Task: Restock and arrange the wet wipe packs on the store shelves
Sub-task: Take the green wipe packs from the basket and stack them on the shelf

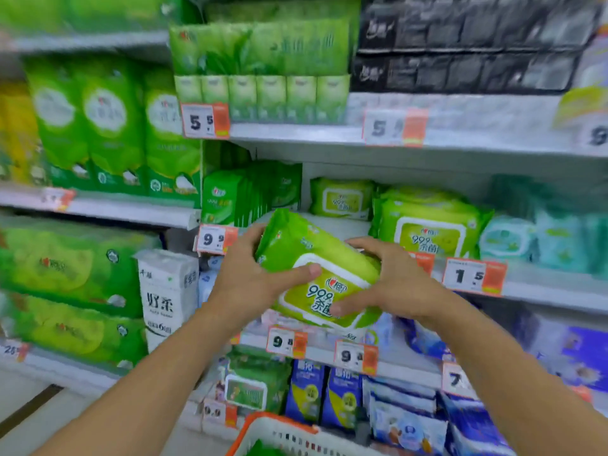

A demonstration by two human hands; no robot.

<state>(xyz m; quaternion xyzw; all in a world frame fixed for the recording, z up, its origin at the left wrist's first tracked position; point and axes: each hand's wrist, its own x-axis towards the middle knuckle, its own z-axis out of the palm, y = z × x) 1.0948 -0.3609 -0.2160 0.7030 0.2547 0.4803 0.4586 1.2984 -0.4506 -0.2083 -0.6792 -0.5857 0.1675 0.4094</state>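
A green wet wipe pack (296,245) with a white flip lid is held tilted in front of the middle shelf (543,284). My left hand (250,278) grips its left side, thumb across the lid. My right hand (391,278) grips its right end, thumb on the label. Matching packs (427,225) are stacked on that shelf to the right. One more pack (342,197) lies further back, behind an open gap in the row.
Slim green packets (230,195) stand left of the gap. Teal packs (533,235) fill the shelf's right end. Green tissue bundles (108,126) and a white pack (167,291) sit left. Blue packs (339,399) line lower shelves. An orange-rimmed basket (279,432) is below.
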